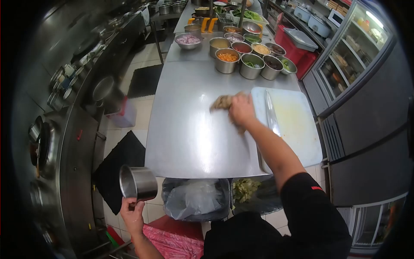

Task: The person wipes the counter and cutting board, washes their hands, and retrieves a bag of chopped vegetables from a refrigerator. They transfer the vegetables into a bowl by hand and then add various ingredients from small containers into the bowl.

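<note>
Head view: right hand (243, 109) clutches blurred cloth (221, 103), left hand (133, 210) pot (145, 183), both left of chopping board (297, 125); rightward swipe could jog its knife (271, 112)

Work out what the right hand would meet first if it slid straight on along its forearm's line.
Past the brownish cloth it touches, the right hand would cross bare metal tabletop, then probably meet the bowl of pinkish chopped food; depth is unclear, so the neighbouring pot remains possible.
</note>
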